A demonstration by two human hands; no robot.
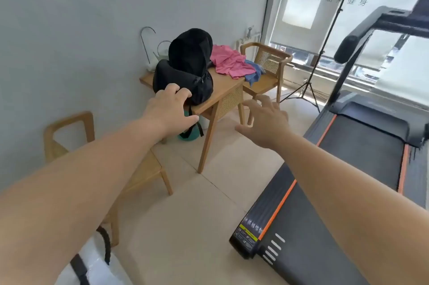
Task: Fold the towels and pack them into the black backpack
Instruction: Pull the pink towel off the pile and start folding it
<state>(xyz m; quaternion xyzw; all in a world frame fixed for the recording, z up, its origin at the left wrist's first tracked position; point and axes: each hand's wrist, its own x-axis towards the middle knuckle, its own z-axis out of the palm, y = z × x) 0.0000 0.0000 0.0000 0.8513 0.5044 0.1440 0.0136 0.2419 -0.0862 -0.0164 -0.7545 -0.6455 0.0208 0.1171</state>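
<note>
Head view: my left hand (171, 103) and right hand (264, 119) reach out spread, holding nothing — the black backpack (185, 68) stands on the wooden surface (222, 89), unfolded towels (228, 63) heaped beside it, presumably staged for packing.

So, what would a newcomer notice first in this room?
The black backpack stands on the wooden table by the wall, with a pink towel and a blue towel crumpled beside it. Both arms reach toward it, left hand and right hand open. A treadmill fills the right side.
</note>
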